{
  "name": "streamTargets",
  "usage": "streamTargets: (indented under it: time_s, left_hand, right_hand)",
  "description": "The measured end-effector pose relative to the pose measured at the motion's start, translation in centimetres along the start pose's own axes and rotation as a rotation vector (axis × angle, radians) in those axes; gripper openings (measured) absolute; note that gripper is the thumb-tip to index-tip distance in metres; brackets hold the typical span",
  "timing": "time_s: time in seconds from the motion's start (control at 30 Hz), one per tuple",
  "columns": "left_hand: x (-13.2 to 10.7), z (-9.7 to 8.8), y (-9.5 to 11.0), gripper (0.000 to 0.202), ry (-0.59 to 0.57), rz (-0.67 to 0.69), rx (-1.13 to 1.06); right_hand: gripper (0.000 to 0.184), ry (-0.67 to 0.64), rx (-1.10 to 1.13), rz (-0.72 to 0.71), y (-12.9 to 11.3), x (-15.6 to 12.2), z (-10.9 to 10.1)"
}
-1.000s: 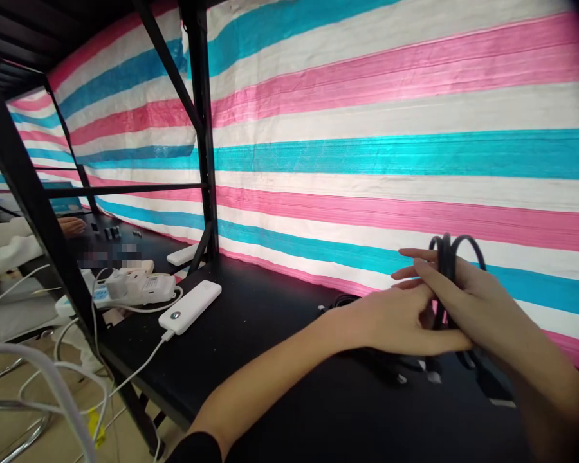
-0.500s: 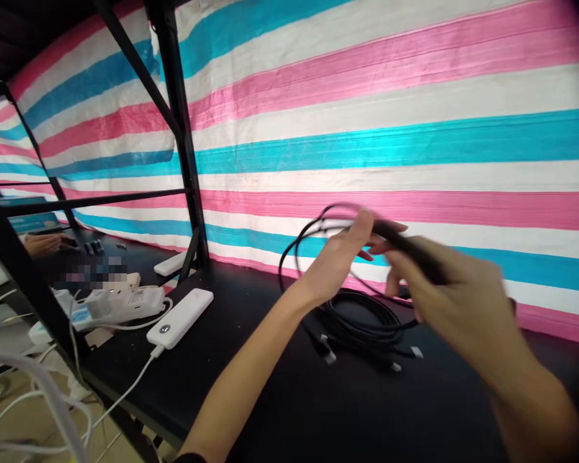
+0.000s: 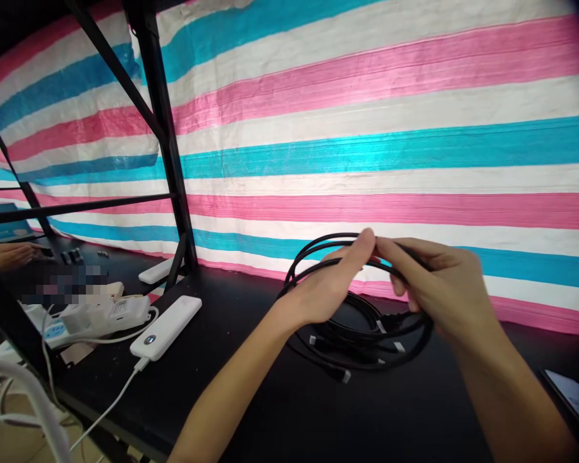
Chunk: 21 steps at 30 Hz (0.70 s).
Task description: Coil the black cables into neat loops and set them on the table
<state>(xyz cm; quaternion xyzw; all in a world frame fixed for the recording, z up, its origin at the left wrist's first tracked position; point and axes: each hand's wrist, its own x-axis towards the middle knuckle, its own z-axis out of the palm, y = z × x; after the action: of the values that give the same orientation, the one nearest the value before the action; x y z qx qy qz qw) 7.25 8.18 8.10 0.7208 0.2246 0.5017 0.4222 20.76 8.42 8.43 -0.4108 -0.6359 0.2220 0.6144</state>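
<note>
A black cable (image 3: pixel 305 254) hangs in loose loops between my two hands, above the black tabletop. My left hand (image 3: pixel 335 280) is closed on the upper part of the loops, thumb pointing up. Against it, my right hand (image 3: pixel 437 276) pinches the cable, its thumb and fingertips meeting near the left thumb. Below the loops, more coiled black cables (image 3: pixel 361 315) lie on the table, partly hidden behind the held one. Several metal plugs show there, among them a bright connector (image 3: pixel 399 347).
To the left lies a white power bank (image 3: pixel 166 328) with a white cable plugged in. Beyond it are a white power strip (image 3: pixel 101 318) and a black metal frame post (image 3: pixel 166 141). Another person's hands (image 3: pixel 12 255) are at far left. A phone-like device (image 3: pixel 572 392) lies at right.
The cable in my hands has gone from a stretched, blurred length to rounder loops hanging lower. My right hand has moved slightly left, and the view has shifted a little to the right.
</note>
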Motion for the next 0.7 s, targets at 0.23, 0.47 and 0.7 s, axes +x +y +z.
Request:
streamTargets:
  time_s: [0.23,0.47,0.7]
  left_hand:
    - [0.0,0.7,1.1,0.05,0.109,0.081,-0.206]
    - [1.3,-3.6,0.8,0.028,0.287,-0.036,-0.705]
    - [0.1,-9.4,0.8,0.034,0.431,0.278,-0.9]
  right_hand:
    - [0.027,0.574,-0.008,-0.306,-0.3,-0.1,-0.3]
    - [0.025,0.583,0.072,-0.344,0.0,0.8,-0.8]
    - [0.035,0.852,0.186,-0.258,2.3,3.5,-4.6]
